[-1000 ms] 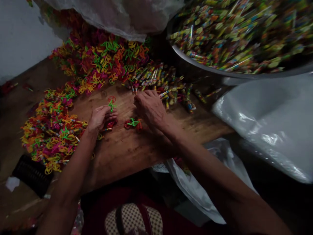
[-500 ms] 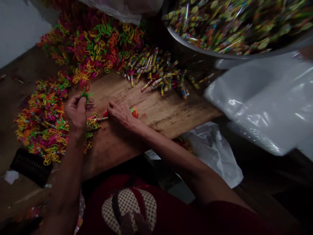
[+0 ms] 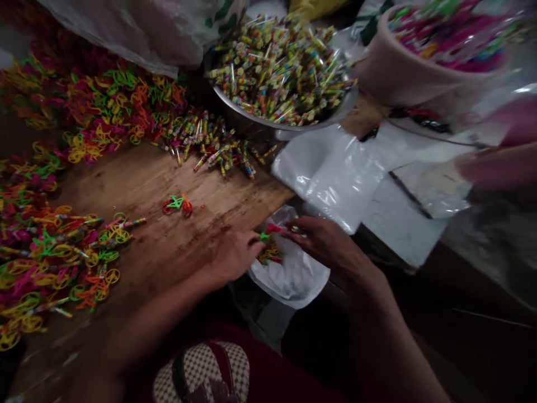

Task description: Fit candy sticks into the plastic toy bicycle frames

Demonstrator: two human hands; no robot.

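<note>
Above the mouth of a white plastic bag (image 3: 304, 280), my two hands come close together. My left hand (image 3: 235, 254) pinches a small plastic toy bicycle (image 3: 264, 237), of which a green part shows at the fingertips. Between the hands a pink-red piece (image 3: 274, 229) sticks out. My right hand (image 3: 323, 238) is closed on a small printed tube (image 3: 296, 229), partly hidden by the fingers. More colourful toys lie inside the bag. On the wooden table (image 3: 210, 196), a green toy bicycle (image 3: 177, 202) with red wheels lies by itself.
Plastic toy bicycles (image 3: 96, 224) are heaped at the left. Printed tubes (image 3: 210, 140) lie behind, near a metal bowl (image 3: 251, 115) full of them. Clear plastic bags (image 3: 327, 173) overhang the table's right edge. A pink bucket (image 3: 423, 73) stands far right; another person's blurred arm (image 3: 495, 165) reaches in.
Both hands have moved from the toy heap rightward to the white bag, carrying small pieces. The camera view has swung right, showing the bucket and another person's arm.
</note>
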